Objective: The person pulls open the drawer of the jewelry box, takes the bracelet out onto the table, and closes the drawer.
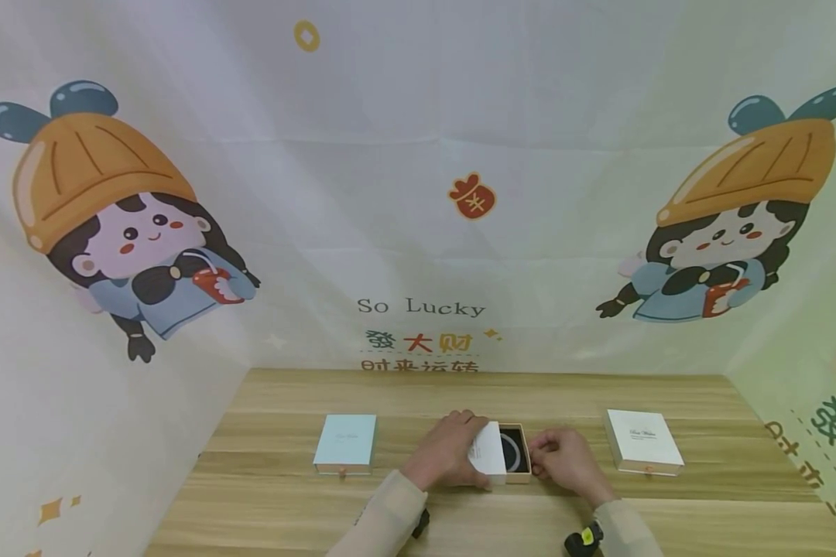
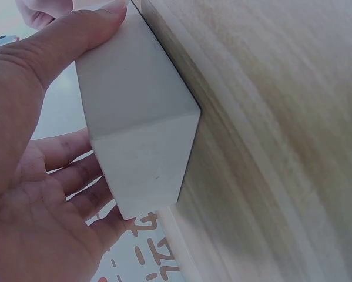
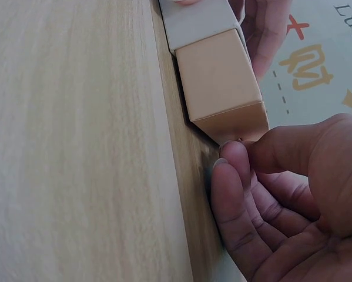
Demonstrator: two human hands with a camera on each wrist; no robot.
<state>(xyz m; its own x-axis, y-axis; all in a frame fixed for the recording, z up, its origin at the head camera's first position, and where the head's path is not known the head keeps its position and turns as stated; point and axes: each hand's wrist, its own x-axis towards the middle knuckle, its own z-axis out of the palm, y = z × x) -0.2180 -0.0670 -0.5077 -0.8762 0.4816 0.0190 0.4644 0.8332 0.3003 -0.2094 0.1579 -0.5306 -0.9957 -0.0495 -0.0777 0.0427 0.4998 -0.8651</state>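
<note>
In the middle of the table lies a white drawer-style gift box, its outer sleeve (image 1: pixel 490 450) on the left and its tan drawer (image 3: pixel 218 77) slid partway out to the right. Inside the drawer's black lining sits a pale ring-shaped bangle (image 1: pixel 513 452), partly covered by the sleeve. My left hand (image 1: pixel 453 449) grips the sleeve, thumb along the near side and fingers around the far side. At the drawer's end face, my right hand (image 1: pixel 563 458) pinches the small pull tab between thumb and fingertips; the fingers mostly hide the tab.
A light blue gift box (image 1: pixel 346 441) stands to the left on the wooden table (image 1: pixel 265 495), and a white one (image 1: pixel 644 439) to the right. Both have small tabs facing me. A printed cloth backdrop (image 1: pixel 390 216) rises behind the table and along both sides.
</note>
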